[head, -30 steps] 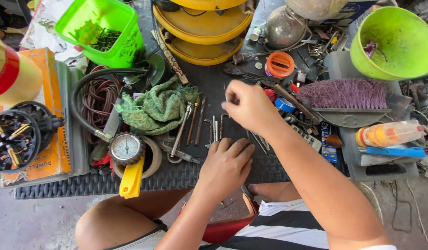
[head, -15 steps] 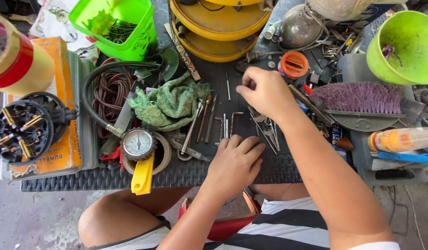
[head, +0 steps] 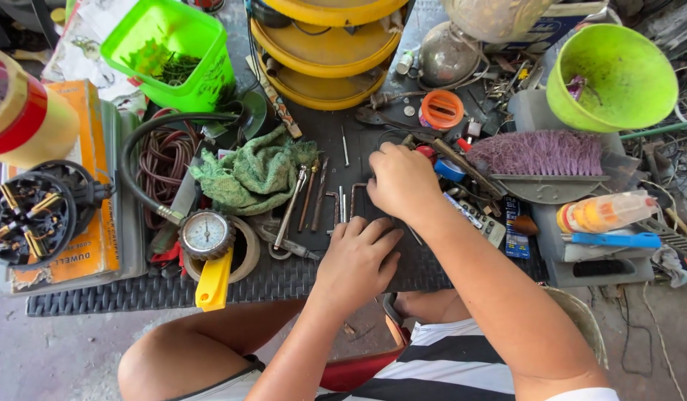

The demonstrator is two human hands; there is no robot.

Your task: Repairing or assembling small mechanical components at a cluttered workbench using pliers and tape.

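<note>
My left hand [head: 358, 256] lies flat on the black woven mat [head: 284, 281], fingers stretched toward a row of slim metal tools [head: 321, 200]: hex keys, a screwdriver and a wrench. My right hand [head: 399, 182] rests knuckles-up just beyond it, fingers curled down onto the mat beside the hex keys. Whatever is under those fingers is hidden. A crumpled green rag [head: 254, 172] lies left of the tools. A round pressure gauge [head: 206, 234] with a yellow handle and a black hose sits at the mat's front left.
Stacked yellow trays [head: 328, 48] and a green bin [head: 172, 52] stand at the back. A green bowl [head: 618, 74], purple brush [head: 536, 152], orange cap [head: 441, 109] and orange bottle [head: 603, 212] crowd the right. A tape roll [head: 16, 111] and orange box [head: 83, 193] sit left.
My right hand has come down from a raised, pinched pose to rest on the mat. My left hand has stayed on the mat, fingers stretched forward a little.
</note>
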